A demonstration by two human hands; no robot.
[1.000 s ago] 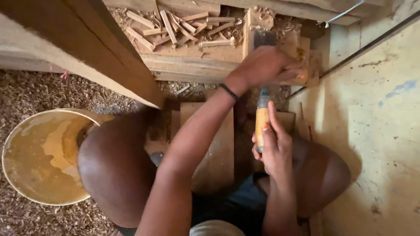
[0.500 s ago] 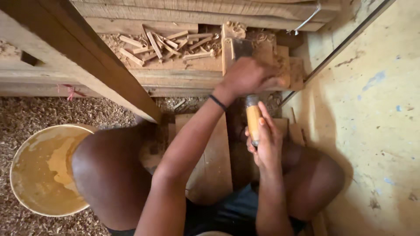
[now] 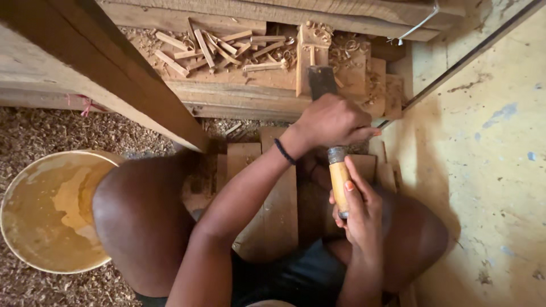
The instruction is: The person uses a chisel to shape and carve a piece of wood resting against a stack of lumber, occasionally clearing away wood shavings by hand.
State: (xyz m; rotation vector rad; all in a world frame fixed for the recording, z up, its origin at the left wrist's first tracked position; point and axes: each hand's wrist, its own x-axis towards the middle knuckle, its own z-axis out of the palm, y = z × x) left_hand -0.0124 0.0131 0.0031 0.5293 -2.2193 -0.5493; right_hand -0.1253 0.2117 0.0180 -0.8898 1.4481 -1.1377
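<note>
Two hands on one chisel point(image 3: 339, 182), seen from above. Right hand point(image 3: 357, 207) wrapped partly around the yellow wooden handle, fingers curled along its right side, thumb side hidden. Left hand point(image 3: 333, 120) closed into a fist directly above the metal collar, on the far end of the tool; blade itself hidden under that fist, so exact grip on it impossible to tell. Long axis of the chisel running straight away from the body, handle end near the lap, working end toward the wooden block point(image 3: 318, 79) just beyond the left knuckles. Left hand nearer the block, right hand nearer the body. Black band point(image 3: 283, 152) on the left wrist.

Flat boards point(image 3: 267, 193) underfoot between the bent knees, serving as a low worktop. Beyond the block, a plank ledge littered with short offcuts point(image 3: 210, 48) and curled shavings point(image 3: 347, 45). Heavy slanting beam point(image 3: 102, 68) crossing the upper left. Round yellow bucket point(image 3: 40, 210) beside the left knee, sitting on a floor thick with wood chips point(image 3: 40, 131). Pale, scuffed wall point(image 3: 489, 170) close on the right.
</note>
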